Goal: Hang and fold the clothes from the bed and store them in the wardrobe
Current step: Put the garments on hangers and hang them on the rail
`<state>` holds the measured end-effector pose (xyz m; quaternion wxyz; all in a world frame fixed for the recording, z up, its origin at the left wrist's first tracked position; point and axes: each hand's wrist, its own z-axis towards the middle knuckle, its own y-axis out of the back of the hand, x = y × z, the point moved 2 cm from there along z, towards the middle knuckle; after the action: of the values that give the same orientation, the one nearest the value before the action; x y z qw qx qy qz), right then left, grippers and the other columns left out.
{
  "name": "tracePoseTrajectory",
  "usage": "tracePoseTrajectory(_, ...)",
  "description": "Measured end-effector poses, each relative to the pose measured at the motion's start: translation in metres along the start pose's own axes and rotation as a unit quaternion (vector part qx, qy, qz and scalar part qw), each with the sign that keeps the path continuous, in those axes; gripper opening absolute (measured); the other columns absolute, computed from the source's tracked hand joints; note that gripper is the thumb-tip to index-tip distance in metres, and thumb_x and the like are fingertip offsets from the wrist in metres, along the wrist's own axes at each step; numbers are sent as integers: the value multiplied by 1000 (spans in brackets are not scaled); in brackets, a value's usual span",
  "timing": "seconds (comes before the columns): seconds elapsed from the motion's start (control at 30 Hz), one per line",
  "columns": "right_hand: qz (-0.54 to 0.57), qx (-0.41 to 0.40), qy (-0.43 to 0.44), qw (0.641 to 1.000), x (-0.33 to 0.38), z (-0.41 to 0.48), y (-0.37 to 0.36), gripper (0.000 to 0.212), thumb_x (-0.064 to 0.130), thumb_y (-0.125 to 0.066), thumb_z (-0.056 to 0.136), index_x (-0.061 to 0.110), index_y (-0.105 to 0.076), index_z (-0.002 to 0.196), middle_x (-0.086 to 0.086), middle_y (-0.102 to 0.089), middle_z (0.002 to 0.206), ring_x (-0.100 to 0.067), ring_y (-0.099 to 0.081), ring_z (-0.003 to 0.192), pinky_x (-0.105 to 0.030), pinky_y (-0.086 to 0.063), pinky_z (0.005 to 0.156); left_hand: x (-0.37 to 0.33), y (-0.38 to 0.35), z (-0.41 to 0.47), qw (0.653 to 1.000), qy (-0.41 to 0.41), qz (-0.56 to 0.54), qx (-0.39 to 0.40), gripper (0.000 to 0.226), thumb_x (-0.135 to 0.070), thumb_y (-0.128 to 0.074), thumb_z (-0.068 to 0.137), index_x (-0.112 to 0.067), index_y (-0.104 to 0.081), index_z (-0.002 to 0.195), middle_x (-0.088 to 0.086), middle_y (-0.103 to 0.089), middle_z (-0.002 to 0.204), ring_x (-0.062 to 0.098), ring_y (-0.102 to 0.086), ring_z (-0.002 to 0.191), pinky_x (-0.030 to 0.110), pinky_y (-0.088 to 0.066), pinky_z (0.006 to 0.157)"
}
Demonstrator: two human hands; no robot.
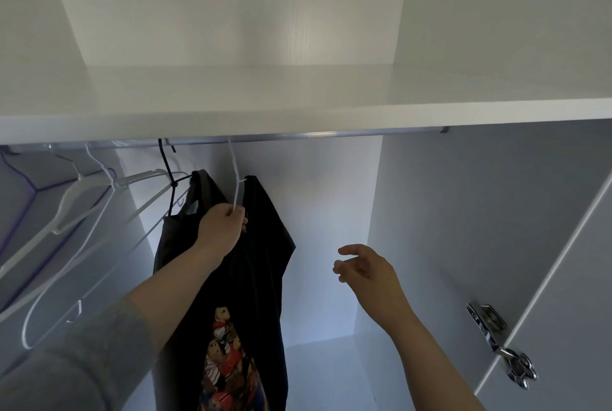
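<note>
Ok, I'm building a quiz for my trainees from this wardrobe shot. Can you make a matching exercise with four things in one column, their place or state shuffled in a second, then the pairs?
Column one
1 left hand
2 right hand
3 empty white hangers
4 metal hinge

Column two
A low on the right, by the door
B open, holding nothing
C grips the white hanger carrying the black T-shirt
D on the rail, to the left

Pairs: 1-C, 2-B, 3-D, 4-A
</note>
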<state>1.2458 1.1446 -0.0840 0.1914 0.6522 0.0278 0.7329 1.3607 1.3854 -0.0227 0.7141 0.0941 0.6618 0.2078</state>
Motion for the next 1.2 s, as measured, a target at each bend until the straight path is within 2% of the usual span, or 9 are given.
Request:
tracePoseTrajectory(0.17,3,7,3,1000,2,-2,-1,13,28,-65,91,36,-62,100,6,-73,84,-17,-68,80,-28,-54,77,6,12,-27,997,-40,69,-4,20,-14,-51,93,-8,-50,74,3,-48,62,15,-44,55,23,-34,52)
tracePoseTrajectory(0.23,4,15,6,1000,3,-5,-1,13,27,-64,90,36,-62,100,6,-73,84,-18,-68,80,-29,-54,77,4,17,-43,995,-50,85,-6,11,-14,-55,92,-7,-55,84,5,-58,74,15,-54,62,18,-39,53)
tracePoseTrajectory(0.33,4,24,14,1000,5,-11,1,15,26,-64,90,36,-62,100,6,-73,84,-16,-68,81,-29,-54,76,7,19,-72,991,-65,120,-8,34,-20,-59,92,-4,-55,122,11,-58,119,24,-59,105,27,-51,87)
tracePoseTrajectory(0.4,5,32,15,999,7,-16,2,15,25,-63,90,36,-62,101,7,-73,86,-17,-68,82,-27,-54,75,8,19,-94,991,-70,111,-22,54,-22,-61,92,-8,-43,141,8,-45,138,21,-49,124,30,-40,104)
tracePoseTrajectory(0.53,2,30,15,999,13,-26,6,15,24,-62,90,35,-63,101,8,-73,90,-18,-67,83,-22,-52,70,7,15,-125,993,-102,61,-12,52,-21,-62,92,-16,-44,140,-6,-46,133,6,-46,115,20,-39,95)
tracePoseTrajectory(0.63,6,3,13,1000,20,-37,11,14,24,-62,91,34,-63,101,6,-73,90,-20,-67,83,-18,-51,67,6,10,-135,994,-108,8,28,47,-15,-62,92,-16,-48,137,-6,-54,129,8,-52,117,26,-43,101)
tracePoseTrajectory(0.77,-9,-47,1,999,29,-54,18,14,25,-63,91,34,-64,103,7,-72,93,-12,-69,88,-15,-53,68,2,1,-136,989,-120,-45,77,39,-10,-62,92,-22,-52,127,-10,-58,120,6,-56,111,26,-46,100)
tracePoseTrajectory(0.97,-20,-182,-38,982,39,-101,29,16,22,-63,91,33,-66,101,7,-73,90,-11,-69,86,-41,-56,84,-4,-16,-142,968,-141,-101,183,31,-12,-61,92,-31,-55,116,-16,-60,116,4,-59,105,23,-49,92)
tracePoseTrajectory(1.2,-33,-370,-34,928,69,-188,46,17,17,-66,91,30,-67,101,10,-74,95,-13,-71,86,-50,-55,89,-37,-35,-166,901,-215,-172,336,30,-9,-64,88,-24,-60,114,-12,-66,109,-3,-63,98,13,-49,86)
